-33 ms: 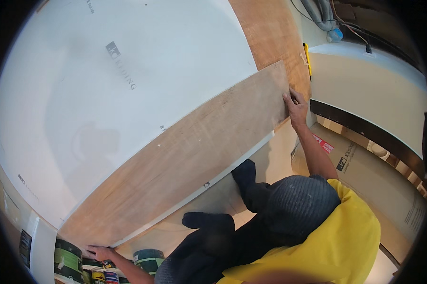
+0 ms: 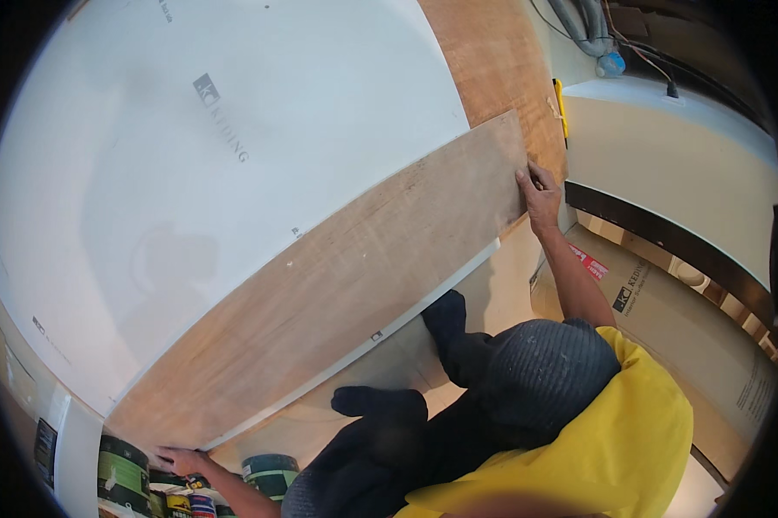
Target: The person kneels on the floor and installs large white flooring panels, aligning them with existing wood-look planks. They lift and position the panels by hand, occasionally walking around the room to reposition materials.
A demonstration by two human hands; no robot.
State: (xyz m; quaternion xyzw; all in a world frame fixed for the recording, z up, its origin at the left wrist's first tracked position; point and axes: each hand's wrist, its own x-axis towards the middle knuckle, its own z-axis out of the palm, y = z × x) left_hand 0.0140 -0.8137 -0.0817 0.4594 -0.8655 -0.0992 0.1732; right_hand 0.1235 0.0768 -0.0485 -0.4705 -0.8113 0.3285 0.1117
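Wooden board [image 2: 337,281], just one: right hand [image 2: 541,198] grips it; left hand [image 2: 183,461] touches, hold unclear.

Caught an instant later around the long brown board [image 2: 346,281]: showing no shift clear enough to tell from the earlier view, whether on the board, beside it or beyond its ends.

The wooden board [image 2: 346,276] between your arms is brown, streaked with darker grain; the large sheet [image 2: 268,112] is white, printed with grey marks. Your shirt [image 2: 622,423] is yellow, your socks [image 2: 445,319] black, your trousers [image 2: 553,371] dark with ribbed lines and pale flecks at the knee. The cardboard box [image 2: 708,332] is tan, its label [image 2: 589,261] red and white.
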